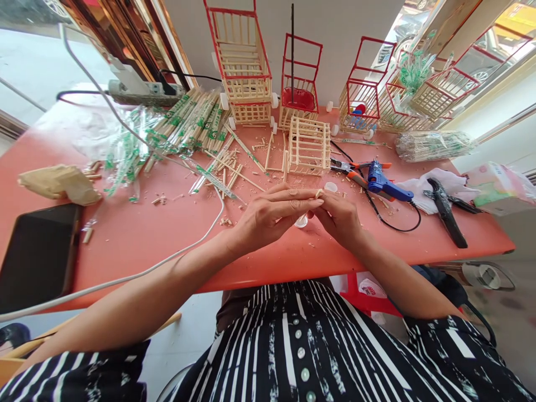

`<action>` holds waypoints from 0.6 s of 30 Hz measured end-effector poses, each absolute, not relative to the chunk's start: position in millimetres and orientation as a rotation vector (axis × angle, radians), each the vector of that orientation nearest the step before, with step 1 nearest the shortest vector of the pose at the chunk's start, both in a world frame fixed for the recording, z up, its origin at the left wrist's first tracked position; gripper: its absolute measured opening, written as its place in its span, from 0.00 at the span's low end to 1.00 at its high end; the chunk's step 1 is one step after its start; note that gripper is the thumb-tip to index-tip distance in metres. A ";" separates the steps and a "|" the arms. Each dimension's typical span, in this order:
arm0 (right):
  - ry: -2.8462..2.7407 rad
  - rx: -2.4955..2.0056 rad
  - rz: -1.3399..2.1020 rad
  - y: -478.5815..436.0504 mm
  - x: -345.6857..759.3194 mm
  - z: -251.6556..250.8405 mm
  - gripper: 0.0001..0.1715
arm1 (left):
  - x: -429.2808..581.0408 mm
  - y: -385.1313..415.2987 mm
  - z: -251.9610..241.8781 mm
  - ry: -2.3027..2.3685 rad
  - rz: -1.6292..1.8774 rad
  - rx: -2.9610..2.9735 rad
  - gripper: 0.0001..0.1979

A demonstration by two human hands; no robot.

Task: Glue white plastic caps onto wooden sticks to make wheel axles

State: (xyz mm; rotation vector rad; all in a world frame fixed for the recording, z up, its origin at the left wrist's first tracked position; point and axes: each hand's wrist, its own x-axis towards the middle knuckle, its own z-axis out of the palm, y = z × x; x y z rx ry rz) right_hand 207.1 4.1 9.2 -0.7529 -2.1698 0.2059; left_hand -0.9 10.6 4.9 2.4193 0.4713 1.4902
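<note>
My left hand (272, 211) and my right hand (341, 216) meet over the front of the table, fingers closed together at the tips. Between the fingertips shows the pale end of a small wooden stick (319, 194); the fingers cover most of it. Just under my hands is a white disc (301, 223), with a bit of pale stick at it; whether they are joined is hidden. A second white disc (330, 187) lies behind my right hand. Beyond my hands stands a small cage-like frame of wooden sticks (309, 146).
Red-rimmed stick carts (247, 84) line the wall. Wrapped chopsticks (188, 120) and loose sticks lie back left. A blue glue gun (387, 184), orange-handled pliers (349, 167) and a black clamp (447, 215) are right. A phone (39, 251) lies left; a white cable (184, 254) crosses the table.
</note>
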 end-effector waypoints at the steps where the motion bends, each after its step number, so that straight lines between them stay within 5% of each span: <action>1: -2.170 -0.751 0.207 4.1 207.1 9.2 0.13 | -0.9 10.4 4.8 0.475 1.495 2.419 0.18; 12: -2.170 -0.765 0.206 4.3 206.6 9.4 0.14 | 0.3 3.9 10.6 0.556 1.419 2.334 0.11; 18: -2.159 -0.771 0.283 4.6 206.1 8.7 0.16 | 0.8 0.2 11.7 0.617 1.422 2.324 0.20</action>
